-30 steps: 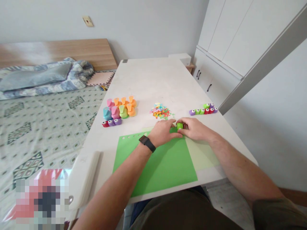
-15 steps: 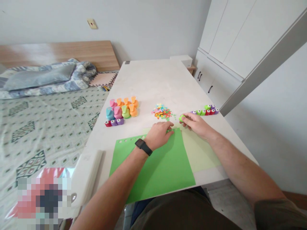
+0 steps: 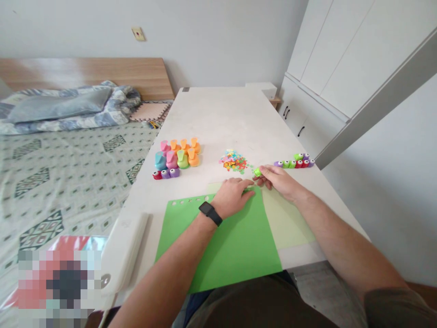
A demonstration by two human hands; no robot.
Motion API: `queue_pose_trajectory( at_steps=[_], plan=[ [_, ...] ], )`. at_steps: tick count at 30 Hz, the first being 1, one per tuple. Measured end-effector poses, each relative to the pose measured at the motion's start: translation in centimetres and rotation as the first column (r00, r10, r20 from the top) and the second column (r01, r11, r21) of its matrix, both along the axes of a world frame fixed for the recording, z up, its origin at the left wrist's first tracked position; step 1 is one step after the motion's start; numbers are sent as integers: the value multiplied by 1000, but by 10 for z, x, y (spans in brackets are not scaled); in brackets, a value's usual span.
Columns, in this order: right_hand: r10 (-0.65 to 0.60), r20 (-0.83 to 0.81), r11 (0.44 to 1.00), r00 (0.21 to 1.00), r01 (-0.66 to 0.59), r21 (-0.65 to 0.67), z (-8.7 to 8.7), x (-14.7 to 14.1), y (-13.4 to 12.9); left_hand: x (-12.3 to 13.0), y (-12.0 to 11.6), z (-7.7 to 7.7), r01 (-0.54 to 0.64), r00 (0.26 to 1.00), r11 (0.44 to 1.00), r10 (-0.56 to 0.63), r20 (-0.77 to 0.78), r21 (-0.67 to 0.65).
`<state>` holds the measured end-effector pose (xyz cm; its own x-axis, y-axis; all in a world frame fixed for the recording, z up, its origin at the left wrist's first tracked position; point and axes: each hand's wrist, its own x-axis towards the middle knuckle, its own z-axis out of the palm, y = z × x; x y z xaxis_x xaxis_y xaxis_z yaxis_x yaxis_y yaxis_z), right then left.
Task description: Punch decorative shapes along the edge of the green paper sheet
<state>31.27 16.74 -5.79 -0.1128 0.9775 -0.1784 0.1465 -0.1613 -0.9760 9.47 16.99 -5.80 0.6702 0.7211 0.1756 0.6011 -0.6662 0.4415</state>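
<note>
Pinching green craft punch [image 3: 257,172] in right hand [image 3: 278,180]; left hand [image 3: 234,197] spread on green paper [image 3: 235,243].

Counter [image 3: 218,118]: white top, lightly scuffed, long side running away from viewer. Green paper sheet [image 3: 232,246] flat near front edge, punched holes along far edge. Pale green paper sheet [image 3: 287,223] partly under it, showing to right. Large craft punches [image 3: 177,155], pink, orange, teal, green, upright cluster left of centre. Small craft punches [image 3: 165,173], red and purple, row just in front of cluster. Second punch row [image 3: 293,161], green, red, purple, near right edge. Paper cut-outs [image 3: 234,161], multicoloured heap, between groups. White oblong object [image 3: 124,246] at left edge, near front.
</note>
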Motion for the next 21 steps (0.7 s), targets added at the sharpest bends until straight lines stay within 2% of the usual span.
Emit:
queue_pose_trajectory(
  at_steps=[6, 11, 17, 21],
  plan=[
    [21, 49, 999, 999, -23, 50, 0, -6, -1, 3, 2, 2, -46, 999, 999, 47, 9, -24],
    [19, 42, 999, 999, -21, 42, -2, -4, 0, 1, 2, -1, -75, 997, 996, 76, 26, -39],
    [-14, 43, 996, 999, 10, 85, 5, -2, -3, -4, 3, -3, -54, 997, 997, 57, 58, -48],
    [25, 88, 996, 996, -33, 88, 13, 4, -10, -6, 4, -1, -9, 999, 1000, 10, 53, -27]
  ],
)
